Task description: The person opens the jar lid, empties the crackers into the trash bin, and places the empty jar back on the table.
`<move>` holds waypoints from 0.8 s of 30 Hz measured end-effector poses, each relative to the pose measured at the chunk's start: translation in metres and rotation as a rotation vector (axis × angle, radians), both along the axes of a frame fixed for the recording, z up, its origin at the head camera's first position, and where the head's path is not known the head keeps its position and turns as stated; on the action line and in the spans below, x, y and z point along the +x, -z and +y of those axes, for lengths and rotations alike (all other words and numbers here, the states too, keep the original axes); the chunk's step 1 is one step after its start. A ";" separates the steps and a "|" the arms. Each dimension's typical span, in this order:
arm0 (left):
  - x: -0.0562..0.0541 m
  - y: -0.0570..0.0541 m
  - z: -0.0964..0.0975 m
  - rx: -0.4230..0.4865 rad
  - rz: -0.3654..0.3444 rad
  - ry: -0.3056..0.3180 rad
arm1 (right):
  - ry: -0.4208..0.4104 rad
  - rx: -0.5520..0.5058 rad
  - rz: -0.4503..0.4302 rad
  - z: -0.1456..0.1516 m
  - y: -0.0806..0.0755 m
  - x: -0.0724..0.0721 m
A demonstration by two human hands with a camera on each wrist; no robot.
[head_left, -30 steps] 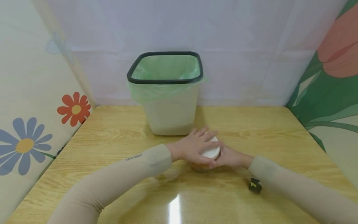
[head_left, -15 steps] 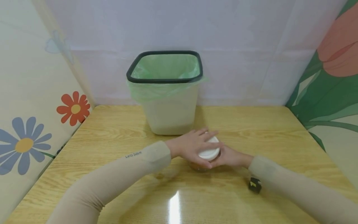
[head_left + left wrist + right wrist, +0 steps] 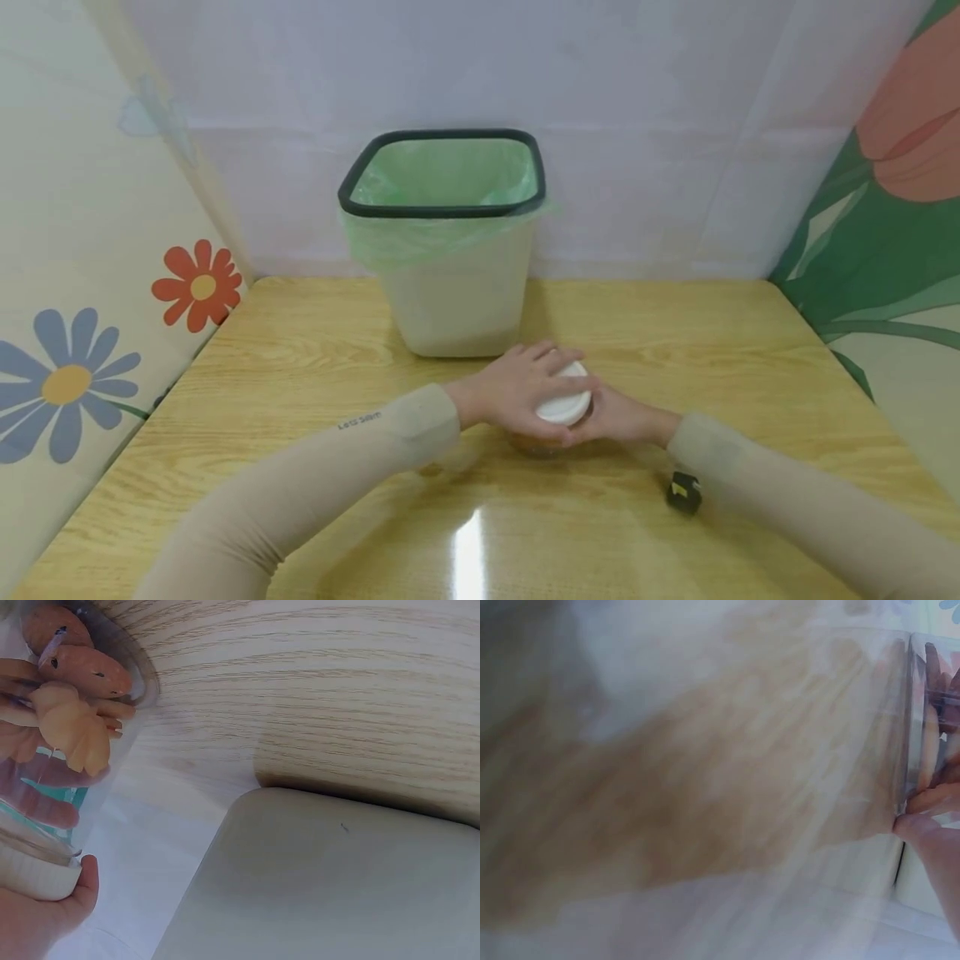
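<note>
A clear jar (image 3: 536, 447) with a white lid (image 3: 566, 406) stands tilted on the table, between both hands. My left hand (image 3: 517, 390) is spread over the lid and grips its rim, the thumb at the near side. From the right, my right hand (image 3: 618, 417) holds the jar's body just under the lid. Through the clear wall in the left wrist view, orange-brown pieces (image 3: 73, 731) show at the jar's bottom, with fingers behind them. The right wrist view catches the thumb (image 3: 930, 836) against the jar's wall (image 3: 915, 720); much of that view is blurred.
A pale bin (image 3: 457, 308) with a black rim and green liner (image 3: 442, 242) stands behind the hands, close to the left fingertips. A small black object with a yellow mark (image 3: 684, 493) lies by the right sleeve. The wooden table (image 3: 360, 517) meets walls at the back and sides.
Both hands keep their hold on the jar and lid; the left fingers have shifted only slightly on the lid. The head view has tipped a little downward, so the bin sits higher in it.
</note>
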State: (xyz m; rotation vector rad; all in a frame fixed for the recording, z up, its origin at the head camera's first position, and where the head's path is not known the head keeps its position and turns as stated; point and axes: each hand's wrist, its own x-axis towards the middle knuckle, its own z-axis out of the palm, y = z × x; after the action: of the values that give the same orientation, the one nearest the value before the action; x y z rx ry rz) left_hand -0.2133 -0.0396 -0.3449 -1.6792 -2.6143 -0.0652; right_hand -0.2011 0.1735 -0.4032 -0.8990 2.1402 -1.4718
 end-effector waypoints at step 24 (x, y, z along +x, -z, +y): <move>0.017 0.000 0.007 0.006 -0.030 -0.220 | -0.056 -0.053 0.016 -0.001 0.002 -0.004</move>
State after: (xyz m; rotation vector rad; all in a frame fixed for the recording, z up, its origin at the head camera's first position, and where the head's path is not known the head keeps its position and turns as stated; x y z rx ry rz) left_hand -0.1968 -0.0321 -0.3451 -1.3892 -2.7985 -0.0927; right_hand -0.2053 0.1722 -0.4053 -0.9846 2.0796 -1.5045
